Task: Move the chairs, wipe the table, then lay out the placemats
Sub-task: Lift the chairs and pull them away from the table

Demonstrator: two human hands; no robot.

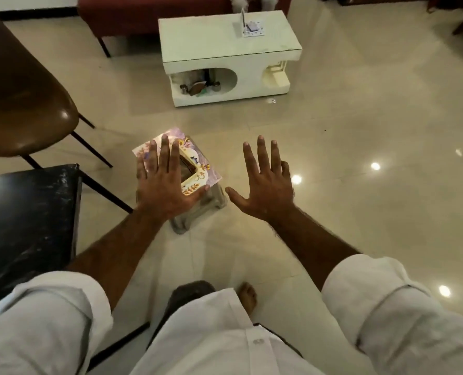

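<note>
Both my hands are stretched out in front of me with fingers spread and holding nothing. My left hand (164,182) hovers over a small plastic stool (197,169) with a flowery printed top that stands on the floor. My right hand (265,182) hangs over bare floor to the stool's right. The corner of a dark glossy table (27,212) shows at the left edge. A brown padded chair (27,104) with thin dark legs stands behind that corner, at the upper left.
A low white coffee table (225,50) with a shelf of small items stands ahead on the shiny beige tiled floor (360,131). A red sofa (143,12) runs along the back. My bare foot (247,293) shows below.
</note>
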